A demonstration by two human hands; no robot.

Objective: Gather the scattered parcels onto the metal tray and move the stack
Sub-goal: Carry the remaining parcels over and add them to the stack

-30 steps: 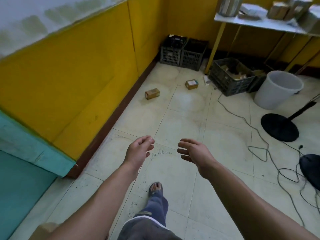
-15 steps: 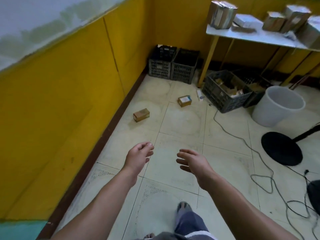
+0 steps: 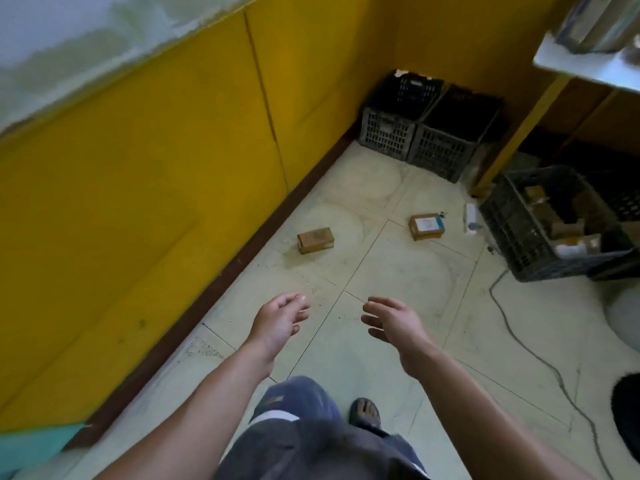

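Two small cardboard parcels lie on the tiled floor ahead. A plain brown parcel (image 3: 315, 240) sits near the yellow wall's skirting. A second parcel with a white label (image 3: 426, 226) lies further right. My left hand (image 3: 278, 322) and my right hand (image 3: 393, 321) are held out in front of me above the floor, fingers relaxed, holding nothing. Both parcels are well beyond my fingertips. No metal tray is in view.
Two dark crates (image 3: 419, 129) stand in the corner. A third crate (image 3: 554, 225) with boxes inside sits right, beside a yellow table leg (image 3: 516, 129). A cable (image 3: 519, 337) snakes across the floor at right. The yellow wall (image 3: 156, 188) runs along my left.
I have walked forward toward the corner; the parcels and crates are nearer and larger. Both hands stay out in front, empty. The bucket and fan base have slid mostly out of view.
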